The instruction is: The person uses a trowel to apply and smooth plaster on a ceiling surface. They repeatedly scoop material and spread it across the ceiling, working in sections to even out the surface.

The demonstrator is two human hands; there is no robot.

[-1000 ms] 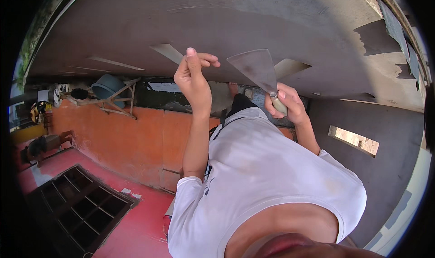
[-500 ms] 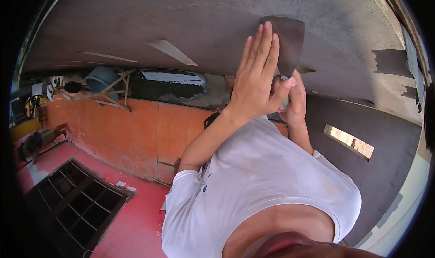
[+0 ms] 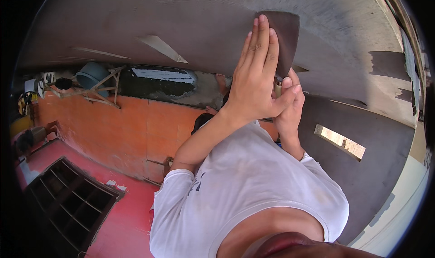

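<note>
A wide putty knife with a dark, broad blade (image 3: pixel 288 36) lies against the grey coated wall (image 3: pixel 204 27). My left hand (image 3: pixel 253 86) is flat on the blade, its fingers stretched out together toward the far edge and its thumb pointing right. Below the blade, my right hand (image 3: pixel 289 113) is closed round the knife's handle; the left thumb and palm partly hide that grip. To the right of the blade, the wall has a paler, streaked patch (image 3: pixel 331 36).
Openings pierce the wall, one a slanted slot (image 3: pixel 163 49), another a bright slot (image 3: pixel 340 142) at right. A blue-grey tub (image 3: pixel 92 75) rests on a wooden stand (image 3: pixel 106 93) beside an orange surface (image 3: pixel 113 126). Another person (image 3: pixel 34 138) bends at far left, near a dark grid window (image 3: pixel 72 197).
The whole view has shifted, with the surroundings moving left. Both hands and the putty knife have slid slightly farther up along the wall, the left palm still against the blade.
</note>
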